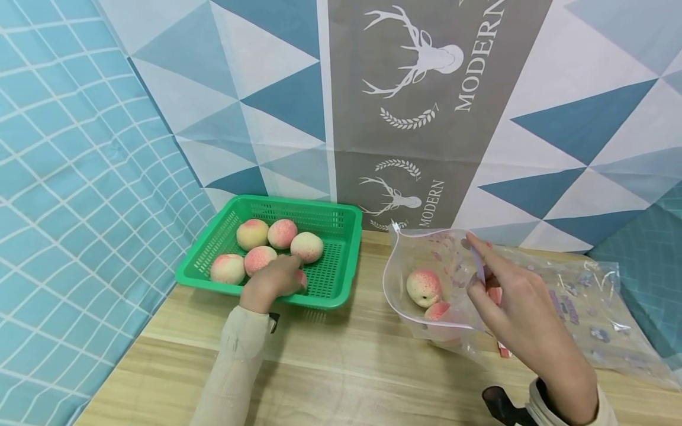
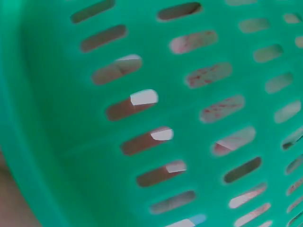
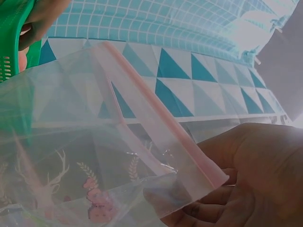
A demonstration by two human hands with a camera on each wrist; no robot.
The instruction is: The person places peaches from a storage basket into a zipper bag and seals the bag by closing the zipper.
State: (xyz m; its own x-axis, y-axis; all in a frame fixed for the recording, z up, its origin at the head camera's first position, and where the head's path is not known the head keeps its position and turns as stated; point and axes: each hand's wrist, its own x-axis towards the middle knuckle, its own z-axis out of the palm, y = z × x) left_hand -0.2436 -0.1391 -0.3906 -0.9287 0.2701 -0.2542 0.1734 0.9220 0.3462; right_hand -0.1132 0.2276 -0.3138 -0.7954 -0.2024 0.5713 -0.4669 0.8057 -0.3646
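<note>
In the head view, my left hand (image 1: pixel 273 279) reaches over the front wall of a green plastic basket (image 1: pixel 348 254). Its fingers grip a peach (image 1: pixel 302 281), partly hidden beneath them. Several more peaches (image 1: pixel 253 234) lie around it in the basket. On the right, the thumb and fingers of my right hand (image 1: pixel 524 305) pinch the top edge of a clear zip bag (image 1: pixel 391 290), whose mouth gapes. Inside the bag sit two peaches (image 1: pixel 424 288). The slotted basket wall (image 2: pixel 61 118) fills the left wrist view and mostly hides the left hand there.
Right of the held bag, a flat clear printed bag (image 1: pixel 586 313) lies on the wooden table (image 1: pixel 330 367). A patterned wall covering (image 1: pixel 282 112) rises behind the basket, and a blue checked sheet (image 1: pixel 80 177) stands along the left side.
</note>
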